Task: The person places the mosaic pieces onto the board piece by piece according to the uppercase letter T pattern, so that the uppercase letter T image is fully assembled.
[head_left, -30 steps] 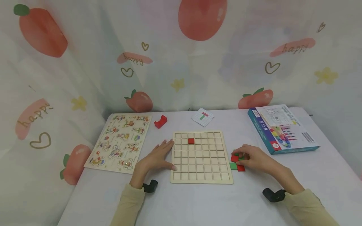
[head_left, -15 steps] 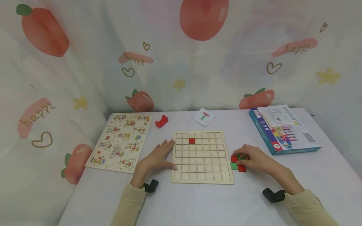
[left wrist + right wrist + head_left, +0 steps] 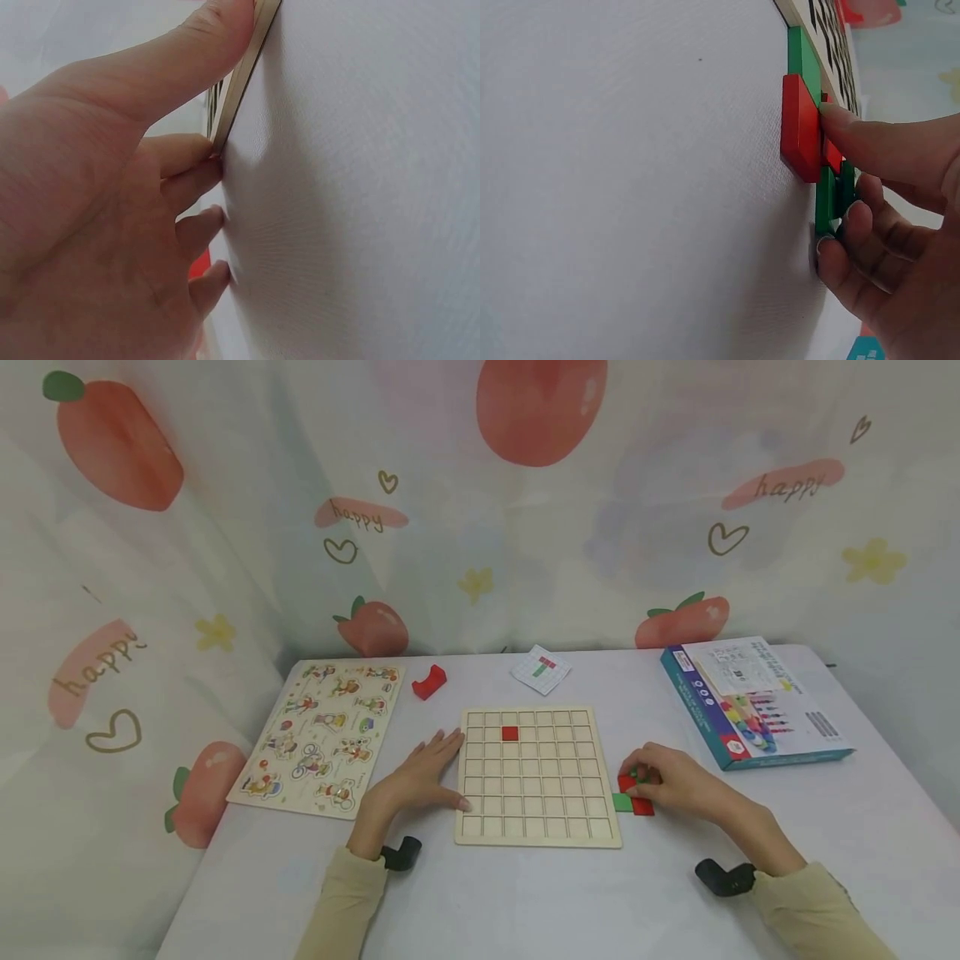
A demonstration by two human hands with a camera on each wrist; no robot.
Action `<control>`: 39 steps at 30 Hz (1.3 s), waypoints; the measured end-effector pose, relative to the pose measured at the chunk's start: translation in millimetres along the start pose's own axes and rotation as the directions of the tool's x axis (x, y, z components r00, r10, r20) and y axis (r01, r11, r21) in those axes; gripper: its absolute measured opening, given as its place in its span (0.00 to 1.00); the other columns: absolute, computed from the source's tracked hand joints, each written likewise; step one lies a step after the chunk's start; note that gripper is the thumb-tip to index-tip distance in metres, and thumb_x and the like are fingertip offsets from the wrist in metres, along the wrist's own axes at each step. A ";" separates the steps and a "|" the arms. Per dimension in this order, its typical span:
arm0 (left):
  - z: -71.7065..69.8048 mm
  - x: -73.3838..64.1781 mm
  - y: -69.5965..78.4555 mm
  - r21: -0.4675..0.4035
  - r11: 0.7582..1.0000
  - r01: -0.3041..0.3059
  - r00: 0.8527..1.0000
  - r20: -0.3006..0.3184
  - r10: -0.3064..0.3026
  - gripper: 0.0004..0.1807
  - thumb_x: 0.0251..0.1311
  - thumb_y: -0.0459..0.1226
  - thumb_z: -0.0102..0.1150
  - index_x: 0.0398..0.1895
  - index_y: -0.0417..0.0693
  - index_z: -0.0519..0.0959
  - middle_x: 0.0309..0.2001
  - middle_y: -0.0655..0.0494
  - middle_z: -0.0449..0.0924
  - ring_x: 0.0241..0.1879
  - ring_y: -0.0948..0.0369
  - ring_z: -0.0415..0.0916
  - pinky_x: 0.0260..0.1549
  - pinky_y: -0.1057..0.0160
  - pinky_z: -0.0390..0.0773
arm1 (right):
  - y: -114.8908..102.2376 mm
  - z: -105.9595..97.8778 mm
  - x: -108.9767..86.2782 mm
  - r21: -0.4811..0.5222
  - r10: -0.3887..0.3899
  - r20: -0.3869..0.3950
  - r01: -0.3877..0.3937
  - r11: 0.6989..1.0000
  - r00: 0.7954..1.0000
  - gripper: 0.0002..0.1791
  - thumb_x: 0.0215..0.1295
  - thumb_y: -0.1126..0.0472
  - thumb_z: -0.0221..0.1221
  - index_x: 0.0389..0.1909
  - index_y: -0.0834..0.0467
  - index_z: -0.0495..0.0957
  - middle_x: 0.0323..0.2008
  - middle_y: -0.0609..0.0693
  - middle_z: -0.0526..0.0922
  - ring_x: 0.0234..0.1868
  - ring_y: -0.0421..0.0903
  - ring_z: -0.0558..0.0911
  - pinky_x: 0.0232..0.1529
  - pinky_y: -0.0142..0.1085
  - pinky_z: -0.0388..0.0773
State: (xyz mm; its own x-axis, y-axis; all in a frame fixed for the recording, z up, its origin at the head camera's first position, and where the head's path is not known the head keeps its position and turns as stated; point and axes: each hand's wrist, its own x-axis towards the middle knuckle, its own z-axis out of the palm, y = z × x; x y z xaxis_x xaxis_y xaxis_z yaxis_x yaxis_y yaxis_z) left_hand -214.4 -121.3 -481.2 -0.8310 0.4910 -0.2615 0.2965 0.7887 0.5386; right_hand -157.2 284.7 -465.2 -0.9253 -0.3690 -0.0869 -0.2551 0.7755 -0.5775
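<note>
A pale wooden grid board (image 3: 537, 787) lies on the white table, with one red square tile (image 3: 510, 733) in a cell of its second row. My left hand (image 3: 420, 778) rests at the board's left edge, fingers straight, thumb on the rim. Just right of the board, my right hand (image 3: 675, 781) pinches a red tile (image 3: 626, 784) with thumb and curled fingers. Close around it lie a green tile (image 3: 622, 802), a second red tile (image 3: 800, 127) and green tiles (image 3: 825, 202), partly hidden by the fingers in the head view.
A picture puzzle board (image 3: 318, 739) lies at the left. Behind the grid board are a red curved block (image 3: 429, 682) and a pattern card (image 3: 542, 669). A flat box (image 3: 757, 702) lies at the back right, before a printed curtain (image 3: 510, 543).
The red tile under my right fingertips has slid slightly right, away from the board, and turned a little. My left hand stays in place.
</note>
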 end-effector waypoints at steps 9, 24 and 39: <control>0.4 -3.7 -0.4 -0.018 1.000 0.003 1.000 0.006 -0.003 0.62 0.49 0.51 0.80 0.83 0.49 0.52 0.84 0.55 0.48 0.84 0.54 0.36 0.83 0.49 0.40 | -0.3 4.8 -0.9 0.041 0.071 -0.049 -0.069 0.997 0.996 0.10 0.61 0.63 0.71 0.43 0.54 0.83 0.36 0.46 0.77 0.35 0.43 0.73 0.29 0.28 0.72; -3.1 -3.3 -1.2 -0.016 1.000 0.006 1.000 0.002 -0.006 0.62 0.49 0.51 0.79 0.84 0.50 0.52 0.84 0.56 0.48 0.84 0.55 0.35 0.83 0.50 0.39 | -7.1 5.9 17.5 0.125 0.057 -0.119 -0.042 0.991 0.991 0.08 0.69 0.62 0.65 0.47 0.56 0.86 0.42 0.48 0.87 0.42 0.45 0.81 0.40 0.26 0.80; -2.4 -1.4 1.0 -0.014 1.000 0.001 1.000 0.003 -0.001 0.62 0.50 0.52 0.79 0.84 0.50 0.52 0.84 0.56 0.48 0.84 0.54 0.36 0.83 0.50 0.39 | -16.7 15.9 51.3 0.342 0.115 -0.095 -0.076 0.937 0.989 0.16 0.73 0.59 0.62 0.57 0.63 0.81 0.48 0.60 0.86 0.29 0.44 0.85 0.35 0.29 0.83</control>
State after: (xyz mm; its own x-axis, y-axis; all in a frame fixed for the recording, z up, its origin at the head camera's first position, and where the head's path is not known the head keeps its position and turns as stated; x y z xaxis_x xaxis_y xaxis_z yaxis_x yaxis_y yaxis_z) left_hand -214.0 -122.1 -478.3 -0.8297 0.4917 -0.2643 0.2891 0.7836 0.5499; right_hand -196.0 244.7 -473.0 -0.9710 -0.2272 -0.0748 -0.0730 0.5793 -0.8118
